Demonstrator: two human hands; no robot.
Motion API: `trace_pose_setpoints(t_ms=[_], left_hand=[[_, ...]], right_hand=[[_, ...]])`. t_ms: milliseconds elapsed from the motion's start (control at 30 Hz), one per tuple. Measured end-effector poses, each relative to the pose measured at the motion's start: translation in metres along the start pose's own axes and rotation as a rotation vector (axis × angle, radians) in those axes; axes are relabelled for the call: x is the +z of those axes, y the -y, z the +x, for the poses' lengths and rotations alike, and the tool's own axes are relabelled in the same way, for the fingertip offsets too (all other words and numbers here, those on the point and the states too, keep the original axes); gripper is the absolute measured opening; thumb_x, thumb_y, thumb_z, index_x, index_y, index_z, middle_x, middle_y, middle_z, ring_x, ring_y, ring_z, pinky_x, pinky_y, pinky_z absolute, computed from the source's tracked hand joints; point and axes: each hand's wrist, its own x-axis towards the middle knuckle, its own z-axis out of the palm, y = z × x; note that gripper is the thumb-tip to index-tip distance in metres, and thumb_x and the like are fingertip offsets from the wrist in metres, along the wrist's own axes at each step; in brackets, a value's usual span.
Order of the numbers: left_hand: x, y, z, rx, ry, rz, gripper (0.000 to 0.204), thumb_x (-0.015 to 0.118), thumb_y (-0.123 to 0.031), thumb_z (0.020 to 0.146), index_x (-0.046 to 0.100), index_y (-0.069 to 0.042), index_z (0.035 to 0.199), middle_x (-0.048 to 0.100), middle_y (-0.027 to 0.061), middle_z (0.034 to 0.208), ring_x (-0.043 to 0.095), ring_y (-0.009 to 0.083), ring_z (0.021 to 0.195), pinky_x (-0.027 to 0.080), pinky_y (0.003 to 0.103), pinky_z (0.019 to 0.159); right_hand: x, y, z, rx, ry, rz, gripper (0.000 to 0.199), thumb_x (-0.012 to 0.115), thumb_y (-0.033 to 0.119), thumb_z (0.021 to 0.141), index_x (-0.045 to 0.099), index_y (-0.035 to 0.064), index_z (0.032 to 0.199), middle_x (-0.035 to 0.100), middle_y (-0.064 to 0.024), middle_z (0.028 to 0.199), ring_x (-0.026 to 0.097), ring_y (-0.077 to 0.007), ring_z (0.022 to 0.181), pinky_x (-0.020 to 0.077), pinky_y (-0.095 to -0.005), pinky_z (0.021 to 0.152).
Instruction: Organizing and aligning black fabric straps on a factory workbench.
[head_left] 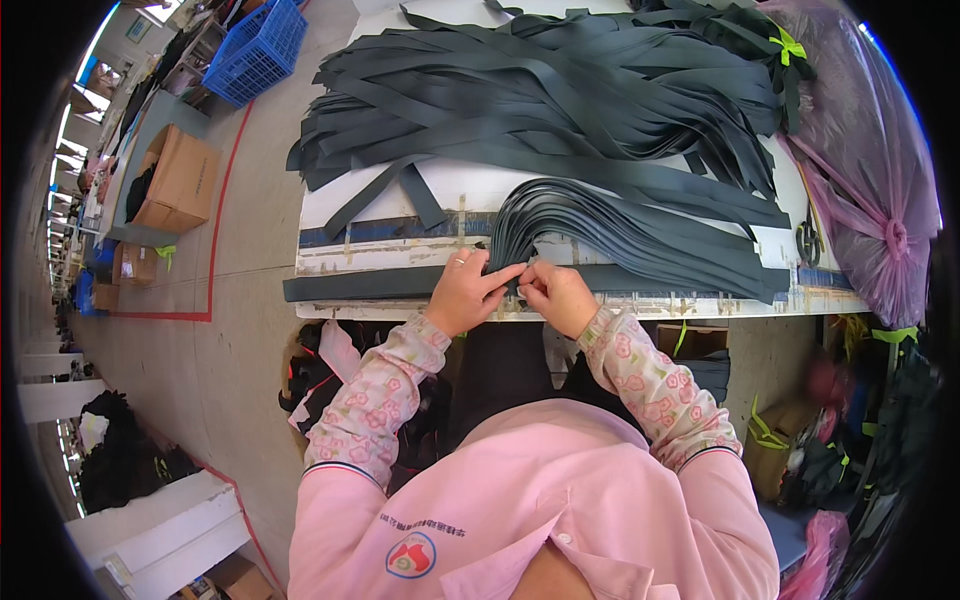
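Note:
A bundle of dark grey-green fabric strips arches over the near part of the white table, its folded end curving down to my hands. My left hand closes around the left end of this bundle, with its index finger stretched toward the right hand. Close beside it, my right hand is closed in a pinch at the bundle's lower edge; whatever sits between those fingertips is too small to make out. A single flat strip runs along the table's front edge, passing beneath the bundle and hands.
Behind lies a large heap of similar strips, with a yellow-green tie at its right. Scissors rest at the right edge of the table, beside a knotted pink plastic bag. A blue crate and cardboard box stand left.

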Motion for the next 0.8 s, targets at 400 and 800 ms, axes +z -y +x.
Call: trace_pose_setpoints(t_ms=[400,800], left_hand=[[0.003,0.004,-0.002,0.010,-0.034,-0.051,0.056,0.072,-0.011,0.076,0.066,-0.025,0.130,0.049,0.0096,0.090,0.048,0.0292,0.084,0.043,0.040,0.079],[0.001,0.002,-0.002,0.027,-0.009,-0.029,0.055,0.071,-0.012,0.079,0.065,-0.027,0.131,0.049,0.0102,0.090,0.049,0.0303,0.085,0.044,0.041,0.079]], right_hand=[[0.023,0.003,0.004,0.078,-0.082,-0.085,0.011,0.069,0.011,0.084,0.069,0.0034,0.092,0.070,-0.0157,0.078,0.069,-0.0340,0.073,0.0545,-0.0419,0.068],[-0.024,-0.019,-0.008,0.208,-0.003,0.131,0.012,0.066,0.008,0.087,0.069,-0.0007,0.094,0.070,-0.0116,0.073,0.069,-0.0196,0.065,0.0529,-0.0319,0.063]])
